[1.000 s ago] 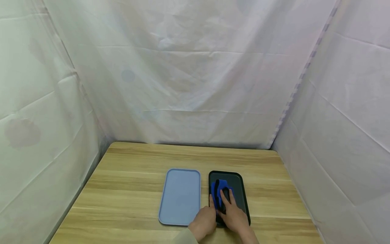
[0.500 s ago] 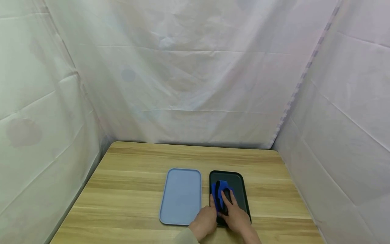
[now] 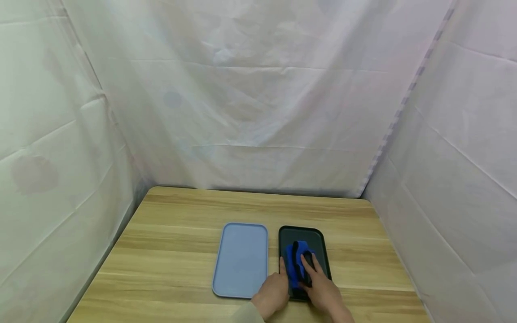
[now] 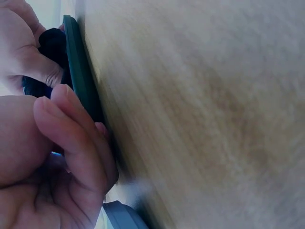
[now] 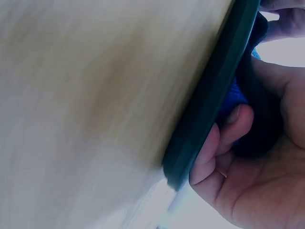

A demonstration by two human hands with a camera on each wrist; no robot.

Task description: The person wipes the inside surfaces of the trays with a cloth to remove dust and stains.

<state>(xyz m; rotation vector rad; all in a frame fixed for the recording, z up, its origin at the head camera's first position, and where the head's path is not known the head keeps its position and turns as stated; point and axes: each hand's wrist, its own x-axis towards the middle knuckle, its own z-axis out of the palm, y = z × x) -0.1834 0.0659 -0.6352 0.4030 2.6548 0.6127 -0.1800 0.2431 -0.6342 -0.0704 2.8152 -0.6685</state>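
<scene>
here our right hand (image 3: 324,290) pinches the blue-and-black fabric piece (image 3: 299,262) on the dark green tray (image 3: 319,242); our left hand (image 3: 273,292) is at its left edge, gripping or merely touching, we can't tell. push sideways with that hold loose, and the tray could skid.

Blue-and-black item (image 3: 299,262): partly hidden beneath the fingers of the right hand (image 3: 321,289); type indeterminable. Dark green tray (image 3: 320,244): cut off above those fingers in the right wrist view. Wood-grain tabletop (image 5: 71,95) beside them there: blurred.
</scene>
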